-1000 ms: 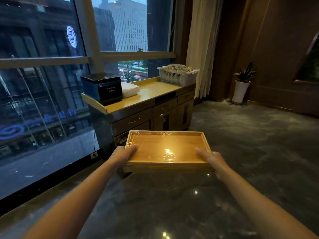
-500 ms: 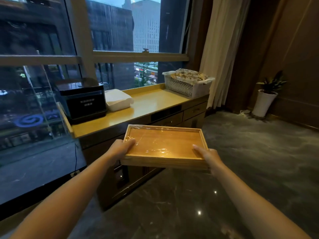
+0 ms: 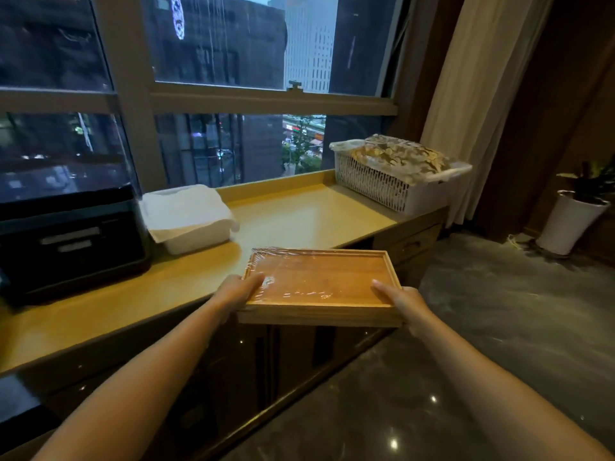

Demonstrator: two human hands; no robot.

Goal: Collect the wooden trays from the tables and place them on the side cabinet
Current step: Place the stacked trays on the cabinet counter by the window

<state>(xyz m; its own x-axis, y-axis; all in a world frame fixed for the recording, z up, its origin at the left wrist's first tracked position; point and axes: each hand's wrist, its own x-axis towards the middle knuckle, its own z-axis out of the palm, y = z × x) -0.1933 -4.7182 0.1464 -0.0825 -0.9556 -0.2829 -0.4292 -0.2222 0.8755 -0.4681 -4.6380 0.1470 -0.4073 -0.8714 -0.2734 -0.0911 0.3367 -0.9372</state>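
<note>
A wooden tray (image 3: 319,282) wrapped in clear film is held level in front of me, its far edge over the front edge of the side cabinet (image 3: 299,217). My left hand (image 3: 238,291) grips the tray's near left corner, thumb on top. My right hand (image 3: 404,302) grips its near right corner the same way. The cabinet has a yellow-tan top with a raised back lip and dark drawers below.
On the cabinet top stand a black appliance (image 3: 70,241) at the left, a white folded cloth in a box (image 3: 188,217) beside it, and a white lattice basket (image 3: 396,174) at the right end. A potted plant (image 3: 575,211) stands on the dark marble floor by the curtain.
I have walked closer to the cabinet. The tray, still in both hands, has moved forward until it reaches over the cabinet's front edge.
</note>
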